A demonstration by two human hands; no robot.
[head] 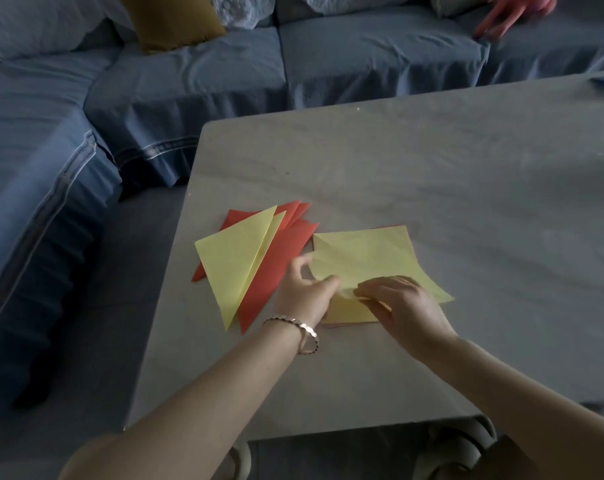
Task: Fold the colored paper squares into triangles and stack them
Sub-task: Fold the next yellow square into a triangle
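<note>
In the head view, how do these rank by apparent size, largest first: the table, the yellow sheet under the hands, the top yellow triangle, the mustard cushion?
1. table
2. yellow sheet, partly hidden by the hands
3. yellow triangle, close to the sheet, so unsure
4. mustard cushion, though it lies farther away and is cut off by the frame

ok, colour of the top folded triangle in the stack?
Yellow; the top triangle lies over red ones. Head view.

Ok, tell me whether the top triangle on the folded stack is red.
No, the top triangle is yellow, lying over the red triangles.
</note>
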